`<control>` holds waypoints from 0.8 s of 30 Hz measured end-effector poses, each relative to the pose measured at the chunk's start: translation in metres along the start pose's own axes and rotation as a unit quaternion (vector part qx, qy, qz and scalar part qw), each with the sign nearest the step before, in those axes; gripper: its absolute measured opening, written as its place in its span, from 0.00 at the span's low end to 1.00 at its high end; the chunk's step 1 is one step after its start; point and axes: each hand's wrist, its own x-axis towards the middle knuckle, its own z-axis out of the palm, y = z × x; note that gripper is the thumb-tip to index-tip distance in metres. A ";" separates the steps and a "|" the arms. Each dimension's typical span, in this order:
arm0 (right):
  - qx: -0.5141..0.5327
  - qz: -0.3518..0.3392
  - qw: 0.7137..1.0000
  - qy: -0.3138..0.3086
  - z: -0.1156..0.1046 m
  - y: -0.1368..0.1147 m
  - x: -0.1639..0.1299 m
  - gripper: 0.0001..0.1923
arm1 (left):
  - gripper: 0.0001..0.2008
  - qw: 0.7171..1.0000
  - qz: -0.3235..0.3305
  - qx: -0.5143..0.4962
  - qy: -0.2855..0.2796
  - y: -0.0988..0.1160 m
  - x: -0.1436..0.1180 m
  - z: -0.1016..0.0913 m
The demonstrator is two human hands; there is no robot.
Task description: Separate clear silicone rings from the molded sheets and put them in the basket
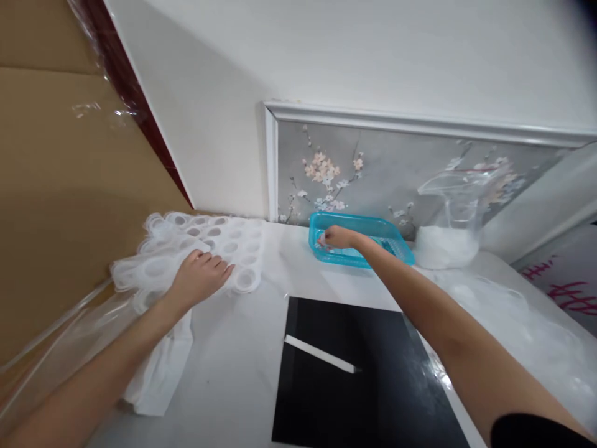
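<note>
On the white table [228,373], white sheets with round shapes [237,246] are noted at far left, a blue tray [339,257] at the far side, a black mat [336,410] nearer, a clear bag [448,249] at far right.

Bright turquoise leaps out first, all over the rectangular plastic basket [340,258]! Behind it, a soft grey wall panel [387,162] carries a blossom pattern: peach and white flowers on thin, dark branches, bordered by glossy white moulding [420,124]. Over to the left, milky, see-through white plastic ring sheets [231,249] repeat circle after circle in rows. And here's the sharpest contrast: a slim white pen-shaped stick [319,353], grey at its tip, against a plain black rectangular sheet [354,404]! Whitish tabletop [233,361] all round, tan-brown cardboard [60,174] far left, a dark red strip [140,118] along its edge, magenta lettering [573,300] far right.
</note>
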 end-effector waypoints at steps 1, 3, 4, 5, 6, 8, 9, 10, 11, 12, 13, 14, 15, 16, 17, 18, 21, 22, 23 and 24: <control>-0.039 -0.002 0.999 -0.014 0.003 0.000 0.003 0.12 | 0.21 1.000 -0.001 0.002 -0.008 -0.009 -0.010 0.000; -0.105 0.000 0.994 -0.022 0.009 -0.004 0.008 0.12 | 0.21 1.000 -0.007 0.007 -0.028 -0.026 -0.028 -0.002; -0.135 0.002 0.991 -0.023 0.011 -0.007 0.009 0.12 | 0.21 0.999 -0.013 0.011 -0.037 -0.033 -0.034 -0.004; -0.162 0.005 0.986 -0.023 0.013 -0.010 0.010 0.11 | 0.21 0.999 -0.024 0.016 -0.045 -0.040 -0.038 -0.007; -0.186 0.008 0.982 -0.023 0.015 -0.013 0.011 0.11 | 0.22 0.998 -0.039 0.023 -0.053 -0.048 -0.041 -0.011; -0.223 0.011 0.975 -0.021 0.019 -0.019 0.011 0.11 | 0.23 0.994 -0.080 0.037 -0.066 -0.063 -0.043 -0.017; -0.238 0.011 0.971 -0.020 0.020 -0.022 0.010 0.11 | 0.23 0.991 -0.106 0.046 -0.071 -0.071 -0.043 -0.020; -0.250 0.010 0.968 -0.019 0.021 -0.024 0.009 0.12 | 0.23 0.987 -0.130 0.051 -0.078 -0.079 -0.042 -0.021; -0.260 0.008 0.965 -0.019 0.022 -0.026 0.008 0.12 | 0.24 0.983 -0.153 0.049 -0.085 -0.086 -0.042 -0.022; -0.268 0.005 0.963 -0.021 0.022 -0.028 0.007 0.12 | 0.26 0.979 -0.175 0.038 -0.094 -0.092 -0.042 -0.021; -0.273 0.002 0.962 -0.024 0.022 -0.030 0.006 0.12 | 0.29 0.975 -0.195 0.019 -0.103 -0.097 -0.043 -0.019; -0.276 0.001 0.961 -0.027 0.021 -0.032 0.005 0.11 | 0.32 0.971 -0.208 -0.004 -0.119 -0.101 -0.044 -0.016; -0.278 0.003 0.960 -0.031 0.020 -0.033 0.004 0.11 | 0.35 0.966 -0.215 -0.027 -0.142 -0.103 -0.045 -0.013; -0.277 0.006 0.960 -0.034 0.019 -0.035 0.004 0.11 | 0.36 0.961 -0.214 -0.046 -0.167 -0.103 -0.045 -0.009; -0.275 0.010 0.961 -0.037 0.018 -0.036 0.004 0.10 | 0.35 0.958 -0.207 -0.060 -0.191 -0.103 -0.045 -0.004; -0.270 0.016 0.962 -0.040 0.017 -0.037 0.004 0.10 | 0.32 0.955 -0.194 -0.070 -0.214 -0.101 -0.044 0.000; -0.248 0.032 0.967 -0.044 0.012 -0.038 0.005 0.11 | 0.18 0.948 -0.171 -0.087 -0.254 -0.101 -0.037 0.008; -0.238 0.035 0.970 -0.043 0.010 -0.037 0.005 0.11 | 0.15 0.945 -0.167 -0.094 -0.266 -0.104 -0.034 0.008; -0.229 0.038 0.972 -0.040 0.008 -0.036 0.004 0.11 | 0.15 0.941 -0.163 -0.103 -0.279 -0.107 -0.031 0.007; -0.219 0.039 0.974 -0.037 0.005 -0.035 0.003 0.11 | 0.14 0.935 -0.155 -0.116 -0.296 -0.112 -0.028 0.003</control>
